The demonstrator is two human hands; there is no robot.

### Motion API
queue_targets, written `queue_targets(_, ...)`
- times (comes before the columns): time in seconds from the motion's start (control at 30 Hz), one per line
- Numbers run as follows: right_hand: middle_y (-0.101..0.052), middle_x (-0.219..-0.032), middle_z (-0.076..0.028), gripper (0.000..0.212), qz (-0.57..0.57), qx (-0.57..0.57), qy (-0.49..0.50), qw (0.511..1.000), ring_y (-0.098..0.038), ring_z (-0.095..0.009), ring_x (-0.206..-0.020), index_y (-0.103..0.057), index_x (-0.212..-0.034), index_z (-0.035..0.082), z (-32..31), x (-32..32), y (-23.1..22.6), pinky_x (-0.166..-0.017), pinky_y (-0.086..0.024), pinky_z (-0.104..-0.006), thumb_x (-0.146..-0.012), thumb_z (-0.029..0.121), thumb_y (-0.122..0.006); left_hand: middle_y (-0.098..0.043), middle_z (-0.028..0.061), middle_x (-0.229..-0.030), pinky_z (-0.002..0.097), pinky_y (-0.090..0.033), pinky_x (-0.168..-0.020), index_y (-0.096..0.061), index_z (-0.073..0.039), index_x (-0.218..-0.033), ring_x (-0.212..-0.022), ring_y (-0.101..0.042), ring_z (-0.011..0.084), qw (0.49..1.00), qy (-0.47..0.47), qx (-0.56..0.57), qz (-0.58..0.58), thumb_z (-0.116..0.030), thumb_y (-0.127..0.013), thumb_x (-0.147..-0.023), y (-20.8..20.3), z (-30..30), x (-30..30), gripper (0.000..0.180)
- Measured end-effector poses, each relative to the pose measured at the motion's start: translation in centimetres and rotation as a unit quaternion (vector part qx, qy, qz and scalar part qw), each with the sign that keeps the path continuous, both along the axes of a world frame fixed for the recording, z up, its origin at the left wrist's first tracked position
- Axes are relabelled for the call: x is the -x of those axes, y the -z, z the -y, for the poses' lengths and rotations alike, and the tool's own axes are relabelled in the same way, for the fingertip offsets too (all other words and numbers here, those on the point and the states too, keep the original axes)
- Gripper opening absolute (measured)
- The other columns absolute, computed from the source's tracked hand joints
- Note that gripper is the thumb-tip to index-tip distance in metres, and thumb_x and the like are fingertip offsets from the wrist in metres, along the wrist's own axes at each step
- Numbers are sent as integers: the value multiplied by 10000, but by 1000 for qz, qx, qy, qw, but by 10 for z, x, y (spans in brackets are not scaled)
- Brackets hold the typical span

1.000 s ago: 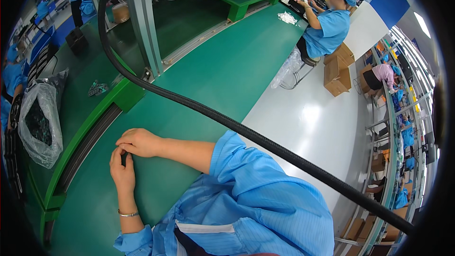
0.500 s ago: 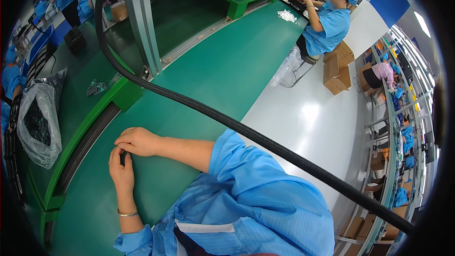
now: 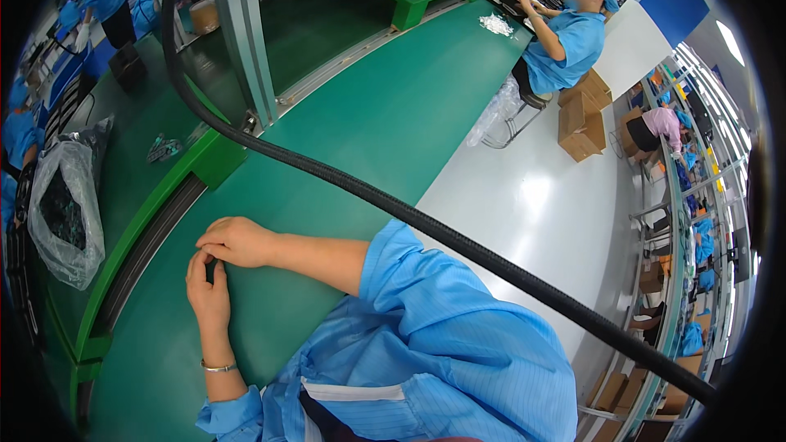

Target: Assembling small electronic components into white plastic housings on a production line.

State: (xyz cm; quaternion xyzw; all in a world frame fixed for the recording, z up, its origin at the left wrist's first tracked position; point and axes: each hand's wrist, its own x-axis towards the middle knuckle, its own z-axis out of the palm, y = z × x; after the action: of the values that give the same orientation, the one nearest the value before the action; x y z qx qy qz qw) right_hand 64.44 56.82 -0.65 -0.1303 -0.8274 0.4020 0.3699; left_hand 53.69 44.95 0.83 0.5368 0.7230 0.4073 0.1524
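Both of my hands rest together on the green worktop (image 3: 295, 311), left of my body. My left hand (image 3: 209, 295) points away from me, fingers loosely bent and thumb apart; a bracelet (image 3: 219, 367) circles its wrist. My right hand (image 3: 243, 242) lies across the far end, its outstretched fingers touching the left fingertips. A small dark gap shows between the left thumb and fingers; I see no object held there, though the undersides are hidden.
A black hose (image 3: 352, 186) crosses above the worktop. At left are a green-framed conveyor edge (image 3: 139, 254) and a clear plastic bag (image 3: 61, 254) of dark parts. Far off, a seated co-worker (image 3: 565, 45) handles something near a white pile (image 3: 496, 24). Cardboard boxes (image 3: 581, 127) stand on the floor.
My hands have shifted very slightly away from me and stay in contact. The co-worker's head and hands have moved a little.
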Motion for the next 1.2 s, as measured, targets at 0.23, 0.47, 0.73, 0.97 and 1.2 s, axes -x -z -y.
queue_targets(0.23,-664,-918,-135,204,1,-2,3,1000,-614,-302,-922,-662,-962,18,0,0,0,-820,-493,-394,-853,169,-578,-584,115,-1115,337,-457,-871,-560,-20,-1125,-1001,-573,246,1000,5,-11,13,-51,-573,-846,1,-1,-1,281)
queue_targets(0.47,-665,-919,-133,207,3,0,-1,1000,-614,-301,-925,-662,-961,18,-1,0,1,-823,-492,-394,-855,175,-577,-586,118,-1106,337,-460,-863,-560,-16,-1117,-990,-580,248,1000,7,-21,8,-44,-574,-844,3,-1,1,275)
queue_targets(0.73,-665,-930,-135,199,0,1,3,1000,-615,-298,-933,-664,-969,17,0,0,-1,-813,-498,-389,-858,159,-579,-594,111,-1083,337,-458,-860,-562,-21,-1119,-973,-577,246,999,14,-29,8,-39,-583,-833,1,-1,1,287)
queue_targets(0.97,-665,-940,-135,201,5,0,-3,1000,-615,-296,-935,-662,-976,18,1,1,-2,-817,-500,-387,-862,159,-576,-598,97,-1083,341,-442,-877,-568,-34,-1120,-986,-561,248,1000,1,-21,-1,-49,-592,-829,2,0,1,293)
queue_targets(1.2,-664,-953,-134,201,15,8,-4,1000,-616,-293,-942,-658,-975,15,0,0,-1,-818,-502,-385,-863,158,-570,-603,98,-1074,346,-420,-901,-577,-40,-1109,-994,-563,254,1000,1,-17,-20,-63,-602,-822,5,1,2,289)
